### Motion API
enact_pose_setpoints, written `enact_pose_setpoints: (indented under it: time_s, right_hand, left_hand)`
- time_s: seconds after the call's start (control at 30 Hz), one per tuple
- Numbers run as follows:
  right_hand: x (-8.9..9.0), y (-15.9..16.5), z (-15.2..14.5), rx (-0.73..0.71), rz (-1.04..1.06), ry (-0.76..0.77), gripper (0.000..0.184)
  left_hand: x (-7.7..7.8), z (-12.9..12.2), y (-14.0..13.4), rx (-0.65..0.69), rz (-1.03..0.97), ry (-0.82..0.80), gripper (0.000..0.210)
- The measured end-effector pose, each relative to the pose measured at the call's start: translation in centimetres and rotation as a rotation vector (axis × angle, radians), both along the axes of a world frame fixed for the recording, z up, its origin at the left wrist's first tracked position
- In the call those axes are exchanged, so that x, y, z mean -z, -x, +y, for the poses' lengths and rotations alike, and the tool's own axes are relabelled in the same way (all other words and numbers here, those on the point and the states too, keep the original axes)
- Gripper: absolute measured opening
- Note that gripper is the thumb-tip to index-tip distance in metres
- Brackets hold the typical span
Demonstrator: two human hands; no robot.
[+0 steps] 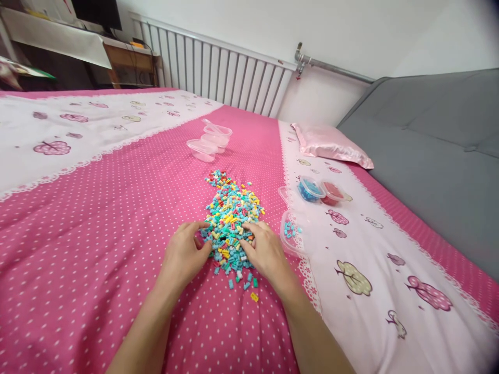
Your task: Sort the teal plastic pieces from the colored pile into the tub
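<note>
A heap of small coloured bricks [232, 218], mostly teal with yellow, red and white mixed in, lies on the pink dotted bedspread [117, 218] in the middle of the bed. The left hand [186, 253] rests on the heap's near left edge, fingers curled and bunched on the pieces; whether they pinch one I cannot tell. The right hand [263, 249] lies on the near right edge, fingers loosely spread over the bricks. A few strays [249, 288] lie just beside the wrists.

Just right of the right hand sits a clear tub [291, 234] with a few teal pieces. Beyond it stand a tub of blue pieces [311, 189] and a tub of red pieces [331, 192], touching. Past the heap is a cluster of empty clear tubs [210, 141]. A pink pillow [331, 145] lies against the grey headboard [429, 156], with a white radiator [218, 70] behind.
</note>
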State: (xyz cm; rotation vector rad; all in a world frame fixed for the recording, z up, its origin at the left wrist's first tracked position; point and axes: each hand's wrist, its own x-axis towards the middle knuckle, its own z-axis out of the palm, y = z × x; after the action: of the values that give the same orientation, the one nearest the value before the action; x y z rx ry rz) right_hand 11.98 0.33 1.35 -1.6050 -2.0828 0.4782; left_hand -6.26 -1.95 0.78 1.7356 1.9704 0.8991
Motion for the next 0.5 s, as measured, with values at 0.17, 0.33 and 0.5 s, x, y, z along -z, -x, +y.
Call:
enact_pose_setpoints:
  time_s: [0.17,0.33,0.5]
  right_hand:
    - [0.39,-0.02,0.29,0.001,0.062,-0.015,0.026]
    - [0.40,-0.04,0.31,0.009,0.108,-0.029,0.021]
    - [0.41,-0.09,0.35,0.028,0.088,-0.055,0.015]
  left_hand:
    - [-0.12,0.04,-0.06,-0.001,0.017,0.002,0.040]
    - [-0.18,0.11,-0.09,-0.002,0.020,0.003,0.039]
    - [-0.30,0.04,-0.07,0.003,0.009,0.020,0.039]
